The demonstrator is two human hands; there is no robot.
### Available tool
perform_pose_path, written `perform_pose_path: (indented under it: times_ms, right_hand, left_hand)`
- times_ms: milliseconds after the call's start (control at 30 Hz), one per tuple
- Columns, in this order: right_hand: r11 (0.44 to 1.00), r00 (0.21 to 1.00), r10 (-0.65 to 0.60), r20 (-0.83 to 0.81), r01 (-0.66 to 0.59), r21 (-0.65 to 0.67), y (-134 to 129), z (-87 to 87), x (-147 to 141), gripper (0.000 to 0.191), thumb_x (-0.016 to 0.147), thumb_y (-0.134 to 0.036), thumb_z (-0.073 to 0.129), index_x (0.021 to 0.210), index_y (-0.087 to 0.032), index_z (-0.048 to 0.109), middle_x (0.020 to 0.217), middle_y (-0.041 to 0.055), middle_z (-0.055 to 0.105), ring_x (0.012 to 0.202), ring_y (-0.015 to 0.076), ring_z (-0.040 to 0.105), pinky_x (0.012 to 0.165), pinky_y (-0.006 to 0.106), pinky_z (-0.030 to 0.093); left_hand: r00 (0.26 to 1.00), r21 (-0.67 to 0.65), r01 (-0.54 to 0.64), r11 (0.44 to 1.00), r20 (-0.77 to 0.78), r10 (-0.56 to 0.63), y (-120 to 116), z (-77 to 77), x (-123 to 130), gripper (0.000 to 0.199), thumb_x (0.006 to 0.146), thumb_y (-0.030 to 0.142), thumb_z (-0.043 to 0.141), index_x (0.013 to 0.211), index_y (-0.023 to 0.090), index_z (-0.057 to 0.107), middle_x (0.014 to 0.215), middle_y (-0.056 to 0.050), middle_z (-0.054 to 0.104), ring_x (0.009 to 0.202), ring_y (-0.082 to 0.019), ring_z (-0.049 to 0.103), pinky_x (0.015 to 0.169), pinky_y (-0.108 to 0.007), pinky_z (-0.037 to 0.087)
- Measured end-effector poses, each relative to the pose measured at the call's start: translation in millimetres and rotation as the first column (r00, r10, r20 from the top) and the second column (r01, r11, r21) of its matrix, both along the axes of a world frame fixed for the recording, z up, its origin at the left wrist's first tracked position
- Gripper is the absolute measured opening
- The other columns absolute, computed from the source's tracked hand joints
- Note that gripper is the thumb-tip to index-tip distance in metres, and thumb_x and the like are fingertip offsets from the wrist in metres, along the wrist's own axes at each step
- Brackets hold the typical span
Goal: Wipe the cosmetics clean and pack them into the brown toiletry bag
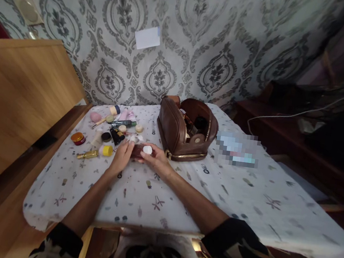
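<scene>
- The patterned tablecloth [265, 194] lies right under the work; I'd stay low over it, so a slip does little harm.
- The brown bag [174, 132] gapes open just beyond; best keep knuckles off its zip.
- The right hand [158, 162] is closed on the dark red item [137, 152]; the left hand [120, 158] touches its other end, gripping or not, I can't tell.
- That item, between both hands, wants a steady, light hold.
- Its white cap [147, 149] calls for a careful thumb.
</scene>
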State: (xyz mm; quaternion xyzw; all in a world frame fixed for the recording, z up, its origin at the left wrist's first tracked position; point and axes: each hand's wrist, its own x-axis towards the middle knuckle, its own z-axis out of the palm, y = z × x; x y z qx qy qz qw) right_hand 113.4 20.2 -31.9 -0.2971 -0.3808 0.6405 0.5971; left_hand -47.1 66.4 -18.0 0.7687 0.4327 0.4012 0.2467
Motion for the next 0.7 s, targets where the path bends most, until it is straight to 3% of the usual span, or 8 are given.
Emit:
perform_pose_path:
  times_ms: [100,200,300,433,567,700]
  right_hand:
    - [1.000,0.999,0.023,-0.049,-0.024,-0.010,-2,3.6,0,0.055,0.064,-0.037,0.086,0.111,-0.020,0.062,0.096,0.0021,0.071,0.081,0.0167,0.071,0.078,0.031,0.060]
    - [1.000,0.998,0.018,-0.064,-0.018,-0.006,-1,4.2,-1,0.055,0.064,-0.037,0.086,0.111,-0.021,0.062,0.099,0.0023,0.072,0.082,0.0169,0.072,0.077,0.030,0.060]
    - [1.000,1.000,-0.004,-0.005,0.005,0.028,0,3.1,-1,0.057,0.063,-0.038,0.086,0.112,-0.021,0.062,0.099,0.0021,0.071,0.078,0.0152,0.070,0.071,0.028,0.060]
    - [0.991,0.989,-0.078,0.124,0.063,0.121,-1,3.4,-1,0.054,0.064,-0.037,0.084,0.112,-0.022,0.065,0.097,0.0013,0.068,0.077,0.0136,0.065,0.063,0.025,0.058]
    - [0.980,0.978,-0.104,0.181,0.070,0.185,-3,6.2,-2,0.053,0.068,-0.035,0.082,0.117,-0.024,0.065,0.099,0.0019,0.067,0.083,0.0146,0.062,0.063,0.025,0.057]
    - [0.980,0.979,-0.090,0.185,0.054,0.191,-6,7.1,-4,0.055,0.064,-0.032,0.084,0.115,-0.024,0.066,0.098,0.0020,0.067,0.082,0.0151,0.062,0.066,0.026,0.056]
  left_hand:
    - [0.968,-0.272,0.005,0.962,0.241,0.063,3,-2.9,-6,0.056,0.092,0.065,0.040,0.090,0.015,0.065,0.083,-0.007,0.066,0.077,-0.020,0.063,0.063,-0.030,0.054]
    - [0.914,-0.445,0.102,0.890,0.396,0.093,-2,-4.4,-5,0.056,0.086,0.070,0.048,0.091,0.016,0.064,0.069,-0.004,0.063,0.057,-0.016,0.060,0.036,-0.022,0.037]
    - [0.902,-0.488,0.129,0.863,0.419,0.103,-8,-3.6,-2,0.054,0.083,0.070,0.052,0.091,0.018,0.061,0.055,0.001,0.057,0.043,-0.013,0.054,0.031,-0.019,0.025]
    - [0.907,-0.497,0.060,0.866,0.388,0.160,-11,-2.2,-2,0.054,0.082,0.072,0.050,0.084,0.019,0.057,0.047,0.003,0.053,0.035,-0.011,0.048,0.030,-0.019,0.019]
    - [0.908,-0.486,0.011,0.874,0.370,0.195,-12,-3.1,-4,0.052,0.084,0.071,0.048,0.084,0.019,0.056,0.050,0.002,0.055,0.036,-0.012,0.050,0.030,-0.019,0.022]
    - [0.890,-0.516,-0.025,0.856,0.379,0.254,-10,-6.7,-5,0.051,0.085,0.070,0.048,0.086,0.020,0.056,0.053,0.002,0.057,0.039,-0.012,0.052,0.033,-0.021,0.035]
